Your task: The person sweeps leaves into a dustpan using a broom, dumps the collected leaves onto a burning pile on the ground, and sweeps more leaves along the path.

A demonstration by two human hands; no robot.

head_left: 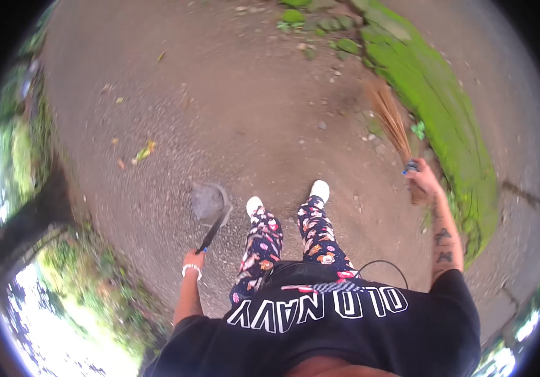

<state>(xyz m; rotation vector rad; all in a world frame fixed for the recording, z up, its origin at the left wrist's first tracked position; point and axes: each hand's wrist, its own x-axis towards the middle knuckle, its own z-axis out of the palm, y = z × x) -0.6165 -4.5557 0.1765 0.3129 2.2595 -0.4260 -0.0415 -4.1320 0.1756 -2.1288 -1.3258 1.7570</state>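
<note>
My left hand (193, 259), with a white beaded bracelet at the wrist, is closed around the dark handle of a dustpan (207, 202). Its grey pan is down by the gravelly ground, left of my feet. On the other side, my right hand (425, 177) grips a stick broom (390, 119) by its bound part. The bristles fan out forward, slightly blurred, close to the mossy edge. Whether their tips touch the ground I cannot tell.
A moss-covered concrete edge (436, 107) curves along the right, with paving (508, 81) beyond it. Small stones and a yellow-green leaf (145, 151) lie on the dirt. A tree trunk (37, 213) and plants (103, 276) stand at the left.
</note>
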